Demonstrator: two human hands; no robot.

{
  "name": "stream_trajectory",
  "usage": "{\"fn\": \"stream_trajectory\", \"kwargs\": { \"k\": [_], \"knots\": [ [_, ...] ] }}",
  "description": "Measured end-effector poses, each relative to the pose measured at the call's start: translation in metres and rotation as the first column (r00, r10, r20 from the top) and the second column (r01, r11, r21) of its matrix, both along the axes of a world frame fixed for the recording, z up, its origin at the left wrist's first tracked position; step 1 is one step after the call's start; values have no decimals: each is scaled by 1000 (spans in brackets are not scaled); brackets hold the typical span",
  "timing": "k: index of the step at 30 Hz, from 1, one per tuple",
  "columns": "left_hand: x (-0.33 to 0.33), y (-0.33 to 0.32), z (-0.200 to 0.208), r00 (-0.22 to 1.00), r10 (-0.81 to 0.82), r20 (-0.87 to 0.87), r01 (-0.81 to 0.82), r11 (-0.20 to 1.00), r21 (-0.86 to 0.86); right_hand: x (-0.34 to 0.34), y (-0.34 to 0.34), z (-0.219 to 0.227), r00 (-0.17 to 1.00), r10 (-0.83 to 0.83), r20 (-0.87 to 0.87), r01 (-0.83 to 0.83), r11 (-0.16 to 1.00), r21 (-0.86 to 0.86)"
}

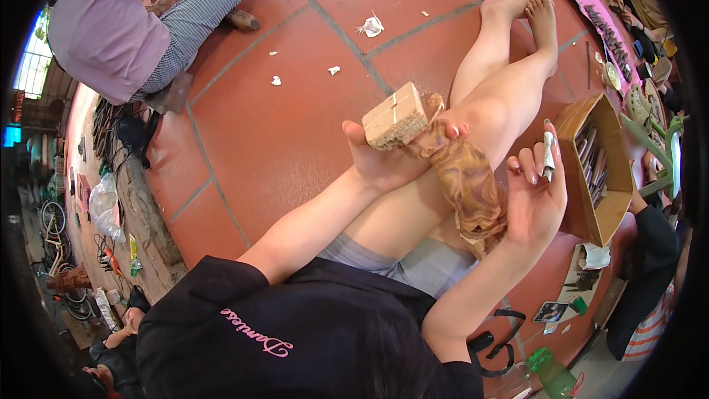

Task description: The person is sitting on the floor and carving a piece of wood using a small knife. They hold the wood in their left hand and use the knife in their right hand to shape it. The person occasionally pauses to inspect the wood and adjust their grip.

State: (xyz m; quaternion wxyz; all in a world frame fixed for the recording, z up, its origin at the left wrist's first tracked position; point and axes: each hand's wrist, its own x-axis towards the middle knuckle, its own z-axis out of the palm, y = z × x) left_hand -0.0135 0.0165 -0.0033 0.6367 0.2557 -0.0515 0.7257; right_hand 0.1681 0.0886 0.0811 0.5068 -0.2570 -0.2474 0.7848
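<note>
My left hand [384, 166] is closed round a brown carved piece of wood [465, 181] with swirling grain, held over my bare legs. A pale beige block [395, 116] with rough sides and a cross of thin lines sits at its far end, above my palm. Whether block and carving are one piece, I cannot tell. My right hand [537, 196] is raised beside the carving, apart from it, fingers curled. A small white-and-grey folded strip [548, 157] is between its fingers; its material is unclear.
To my right stands an open cardboard box [617, 210] with several thin dark sticks. White scraps [371, 26] lie on the red tiled floor [266, 133]. A person in a mauve shirt [111, 29] sits at far left. A green plastic bottle [550, 373] is near right.
</note>
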Motion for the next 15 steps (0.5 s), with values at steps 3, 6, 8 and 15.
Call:
{"fn": "stream_trajectory", "kwargs": {
  "k": [3, 6, 8, 15],
  "knots": [
    [3, -3, 8, 995, 30, 91, -28, 999, -21, 0, -6, 2, 996, 92, -19, -90, 993, 77],
    [5, 3, 1, 974, -112, 196, 99, 992, 76, -17, -29, 25, 955, -64, 291, 21, 989, 148],
    [7, 2, 5, 942, -174, 287, 160, 984, 73, -24, -44, 35, 930, -12, 366, -73, 974, 216],
    [7, -9, 20, 971, -63, 229, 105, 979, -176, -49, -66, 30, 745, -110, 658, -230, 883, 408]
  ]
}}
